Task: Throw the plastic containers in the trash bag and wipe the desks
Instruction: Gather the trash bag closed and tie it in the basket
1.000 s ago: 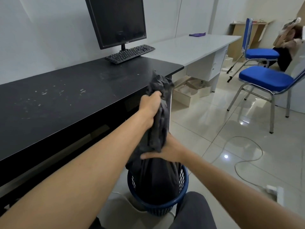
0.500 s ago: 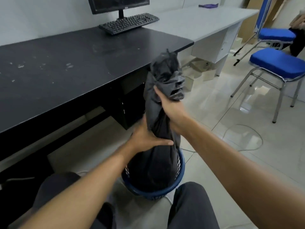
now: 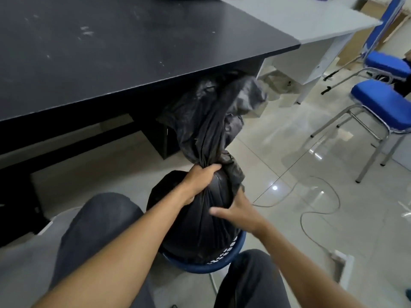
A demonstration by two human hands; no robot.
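Note:
A full black trash bag (image 3: 200, 227) stands in a blue mesh bin (image 3: 224, 261) on the floor between my knees. Its twisted top (image 3: 213, 121) rises loose in front of the black desk (image 3: 124, 43). My left hand (image 3: 200, 181) grips the bag's gathered neck from the left. My right hand (image 3: 235, 210) lies on the bag's right side just below the neck, thumb spread across the plastic, fingers round the far side. No plastic containers are in view. The black desk top carries pale smudges. A grey desk (image 3: 307, 18) adjoins it on the right.
Two blue chairs (image 3: 382, 107) with metal legs stand at the right. A grey cable (image 3: 320, 207) loops over the tiled floor to a white power strip (image 3: 342, 267) at lower right. Cardboard boxes (image 3: 280, 83) sit under the grey desk.
My view has dropped lower. My left hand has moved up to grip the bag's neck, and my right hand has come down from the bag's top to its side below the neck.

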